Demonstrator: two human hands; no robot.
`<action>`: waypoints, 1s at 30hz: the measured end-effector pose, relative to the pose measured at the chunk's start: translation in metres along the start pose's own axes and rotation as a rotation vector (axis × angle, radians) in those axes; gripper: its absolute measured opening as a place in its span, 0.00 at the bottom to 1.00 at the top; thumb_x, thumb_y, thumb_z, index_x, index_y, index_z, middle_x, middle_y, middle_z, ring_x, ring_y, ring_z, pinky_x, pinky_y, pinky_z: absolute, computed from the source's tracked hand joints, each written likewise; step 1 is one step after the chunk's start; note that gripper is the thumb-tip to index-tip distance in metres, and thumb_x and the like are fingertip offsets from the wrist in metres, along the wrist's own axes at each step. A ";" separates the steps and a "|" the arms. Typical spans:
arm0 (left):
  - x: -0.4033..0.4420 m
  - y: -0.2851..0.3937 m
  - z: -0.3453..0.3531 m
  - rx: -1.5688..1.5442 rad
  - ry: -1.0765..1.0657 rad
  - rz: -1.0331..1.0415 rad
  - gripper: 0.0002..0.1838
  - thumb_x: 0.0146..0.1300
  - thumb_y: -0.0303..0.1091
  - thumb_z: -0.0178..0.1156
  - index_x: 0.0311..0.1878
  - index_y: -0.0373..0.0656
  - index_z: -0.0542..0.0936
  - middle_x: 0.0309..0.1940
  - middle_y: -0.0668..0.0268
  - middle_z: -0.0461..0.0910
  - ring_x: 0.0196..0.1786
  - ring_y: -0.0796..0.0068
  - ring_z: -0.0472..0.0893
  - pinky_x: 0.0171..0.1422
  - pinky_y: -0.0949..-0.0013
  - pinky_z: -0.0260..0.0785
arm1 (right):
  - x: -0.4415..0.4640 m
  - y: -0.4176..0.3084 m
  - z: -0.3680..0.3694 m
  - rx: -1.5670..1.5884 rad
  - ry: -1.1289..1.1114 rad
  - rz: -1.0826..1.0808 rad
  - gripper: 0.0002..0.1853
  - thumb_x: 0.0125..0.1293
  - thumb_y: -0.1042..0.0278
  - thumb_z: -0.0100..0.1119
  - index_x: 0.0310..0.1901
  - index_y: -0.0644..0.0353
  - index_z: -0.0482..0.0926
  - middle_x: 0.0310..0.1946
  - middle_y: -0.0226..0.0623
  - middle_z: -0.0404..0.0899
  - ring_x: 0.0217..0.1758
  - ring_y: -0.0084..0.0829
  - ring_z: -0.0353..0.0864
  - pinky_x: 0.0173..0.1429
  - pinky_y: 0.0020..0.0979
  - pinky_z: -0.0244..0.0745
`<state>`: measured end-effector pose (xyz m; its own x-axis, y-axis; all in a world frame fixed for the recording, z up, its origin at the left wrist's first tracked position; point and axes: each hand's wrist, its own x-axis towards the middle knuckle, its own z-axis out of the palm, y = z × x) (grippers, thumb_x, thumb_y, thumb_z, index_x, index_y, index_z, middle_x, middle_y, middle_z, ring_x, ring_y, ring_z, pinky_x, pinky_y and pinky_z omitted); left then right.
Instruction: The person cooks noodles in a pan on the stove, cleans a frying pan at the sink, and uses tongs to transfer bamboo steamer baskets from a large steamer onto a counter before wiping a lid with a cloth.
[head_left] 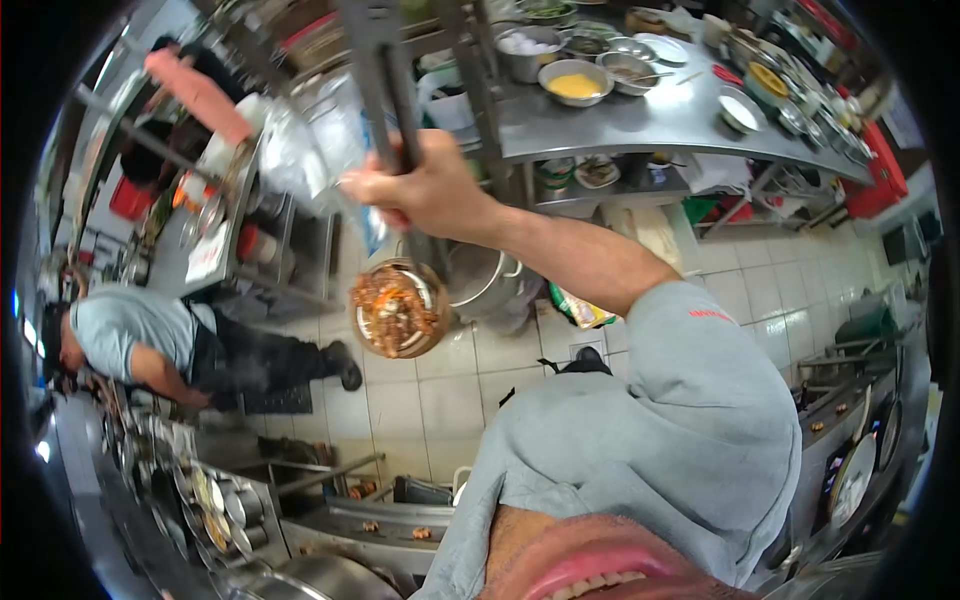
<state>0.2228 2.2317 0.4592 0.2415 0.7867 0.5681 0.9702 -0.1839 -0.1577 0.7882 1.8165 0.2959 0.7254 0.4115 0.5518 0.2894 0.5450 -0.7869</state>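
Observation:
My right hand [435, 195] is closed around a long grey metal handle [372, 60] made of two bars, which runs from the top of the view down past my fingers. At its lower end is a round vessel [442, 322] with browned, reddish-orange food [393, 308] in it. How the handle joins the vessel cannot be made out. Just right of it, lower down, stands a pale metal pot [478, 275]. My left hand is not in view.
A steel table [640, 125] with several bowls, one of yellow liquid [574, 86], stands ahead right. At left, a person [150, 335] in a grey shirt bends beside a cooking line. Shelving with plastic bags [290, 160] is ahead left. Counters [390, 525] lie near my body.

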 end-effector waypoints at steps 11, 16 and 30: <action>-0.227 0.561 -0.003 -1.461 -0.501 0.792 0.26 0.62 0.31 0.57 0.63 0.39 0.66 0.45 0.62 0.77 0.42 0.76 0.75 0.49 0.73 0.66 | -0.086 -0.170 -0.294 -0.415 0.560 -0.021 0.10 0.57 0.71 0.62 0.22 0.61 0.72 0.10 0.29 0.68 0.11 0.19 0.66 0.17 0.23 0.61; -0.399 0.732 -0.021 -1.353 -0.794 1.031 0.30 0.54 0.31 0.64 0.61 0.42 0.68 0.50 0.56 0.76 0.38 0.73 0.77 0.45 0.70 0.71 | -0.088 -0.232 -0.412 -0.691 0.714 -0.213 0.15 0.56 0.69 0.63 0.15 0.59 0.70 0.09 0.28 0.67 0.10 0.20 0.65 0.17 0.24 0.60; -0.611 1.040 -0.130 -1.049 -0.548 1.827 0.44 0.41 0.41 0.72 0.64 0.48 0.63 0.49 0.57 0.69 0.54 0.56 0.68 0.56 0.58 0.63 | 0.028 -0.270 -0.664 -1.013 0.997 -0.502 0.13 0.57 0.66 0.62 0.19 0.60 0.73 0.11 0.28 0.71 0.11 0.20 0.68 0.16 0.25 0.62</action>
<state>1.0872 1.4833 0.0529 0.8128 -0.5754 0.0906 -0.5626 -0.7352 0.3780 1.1453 1.1963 0.3405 0.4173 -0.5374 0.7329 0.6239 -0.4170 -0.6610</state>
